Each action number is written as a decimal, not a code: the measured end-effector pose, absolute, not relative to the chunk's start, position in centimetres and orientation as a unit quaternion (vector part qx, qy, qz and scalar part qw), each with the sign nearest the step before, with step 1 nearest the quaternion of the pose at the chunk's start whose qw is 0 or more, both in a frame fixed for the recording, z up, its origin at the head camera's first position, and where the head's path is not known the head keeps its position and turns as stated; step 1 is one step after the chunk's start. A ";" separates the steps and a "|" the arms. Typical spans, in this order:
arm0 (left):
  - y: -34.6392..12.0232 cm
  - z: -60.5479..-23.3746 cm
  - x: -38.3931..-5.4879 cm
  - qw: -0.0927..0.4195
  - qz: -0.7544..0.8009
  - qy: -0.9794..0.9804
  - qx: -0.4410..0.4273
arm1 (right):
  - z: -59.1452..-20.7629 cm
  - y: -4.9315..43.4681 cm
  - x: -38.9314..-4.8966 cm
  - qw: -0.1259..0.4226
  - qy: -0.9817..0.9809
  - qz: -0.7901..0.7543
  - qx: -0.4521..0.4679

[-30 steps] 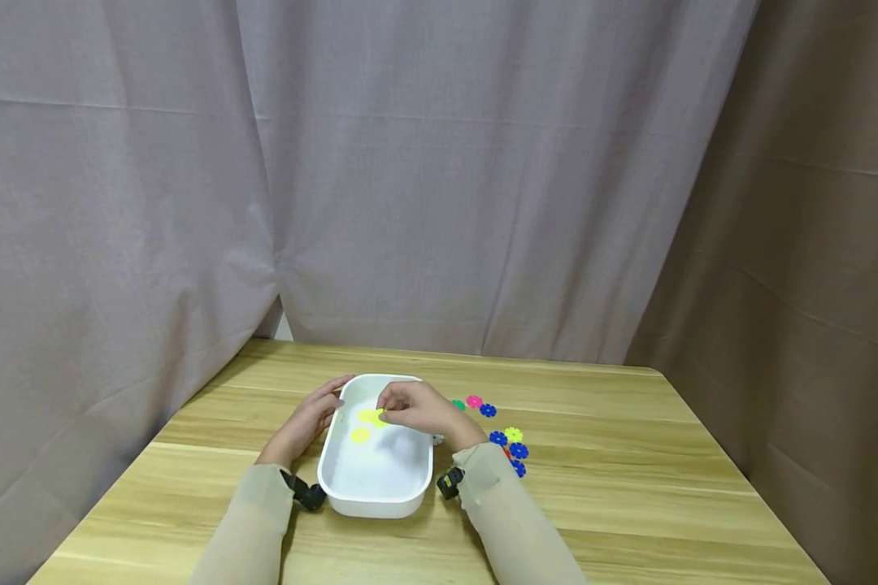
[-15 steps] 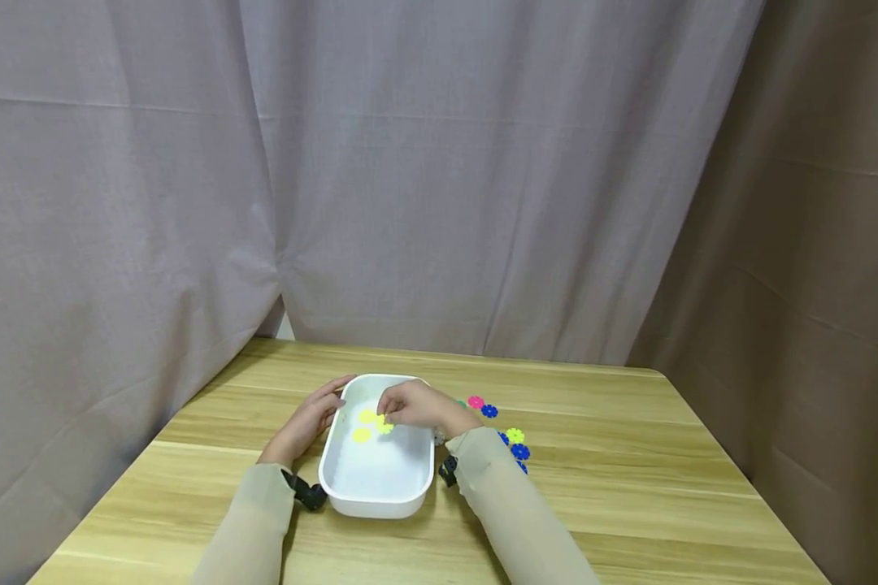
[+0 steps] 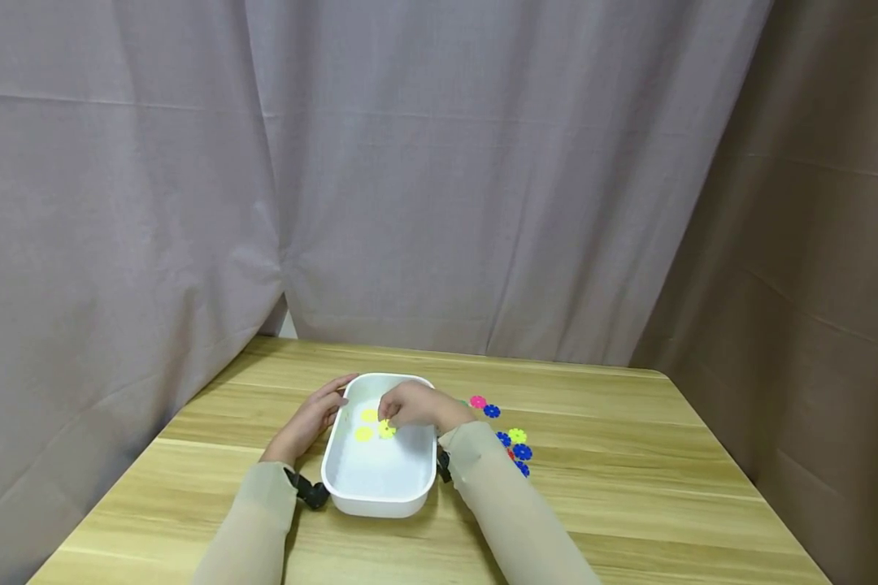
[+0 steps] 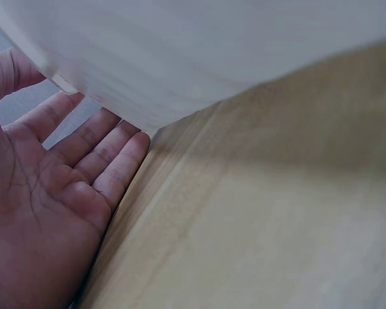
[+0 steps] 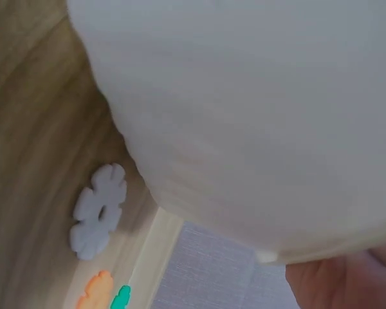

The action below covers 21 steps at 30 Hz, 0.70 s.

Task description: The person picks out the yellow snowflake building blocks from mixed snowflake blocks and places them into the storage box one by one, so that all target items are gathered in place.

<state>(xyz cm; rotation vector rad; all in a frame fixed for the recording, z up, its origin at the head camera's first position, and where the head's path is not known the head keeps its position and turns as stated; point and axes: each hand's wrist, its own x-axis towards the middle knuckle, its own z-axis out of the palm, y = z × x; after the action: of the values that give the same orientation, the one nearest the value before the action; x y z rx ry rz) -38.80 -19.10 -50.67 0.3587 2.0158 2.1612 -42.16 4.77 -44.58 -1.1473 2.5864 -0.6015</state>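
Note:
A white rectangular tub (image 3: 380, 508) stands on the wooden table. My left hand (image 3: 315, 418) holds its left side; in the left wrist view the thumb (image 4: 13, 72) reaches over the rim while the fingers (image 4: 119, 164) lie along the outer wall. Inside the tub, my right hand (image 3: 413, 405) has its fingers bent downward, pinching the upper edge of a yellow snowflake disc (image 3: 388, 431). Two more yellow discs, one nearer (image 3: 363, 435) and one partly farther back (image 3: 369, 415), lie on the tub floor. The right fingertips are hidden behind the tub wall in the right wrist view.
Right of the tub lie several loose snowflake discs: pink (image 3: 478, 402), blue (image 3: 523, 452), yellow (image 3: 517, 436) and a mostly hidden red (image 3: 510, 456). Close to the tub wall are a white disc (image 5: 100, 212), an orange one (image 5: 96, 293) and a green one (image 5: 121, 298). Grey curtains (image 3: 410, 179) hang behind the table.
My right hand has tipped lower into the tub, and the yellow disc at its fingertips has moved slightly down and toward me. The left hand stays at the tub's side.

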 end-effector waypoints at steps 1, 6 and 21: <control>-19.1 -50.7 -38.8 0.082 0.724 0.674 0.121 | -44.7 4.7 -42.2 0.118 0.889 -0.198 -0.394; -19.1 -50.7 -38.8 0.080 0.724 0.674 0.124 | -44.9 4.7 -42.1 0.099 0.894 -0.179 -0.397; -19.3 -50.8 -38.7 0.080 0.720 0.678 0.124 | -45.2 4.4 -41.9 0.088 0.899 -0.180 -0.390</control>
<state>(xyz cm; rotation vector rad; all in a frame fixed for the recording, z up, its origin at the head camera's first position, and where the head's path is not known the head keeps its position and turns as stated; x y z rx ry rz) -38.70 -19.29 -50.80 0.3711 2.0282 2.1544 -41.88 4.44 -45.17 -1.1617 2.6751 -0.5350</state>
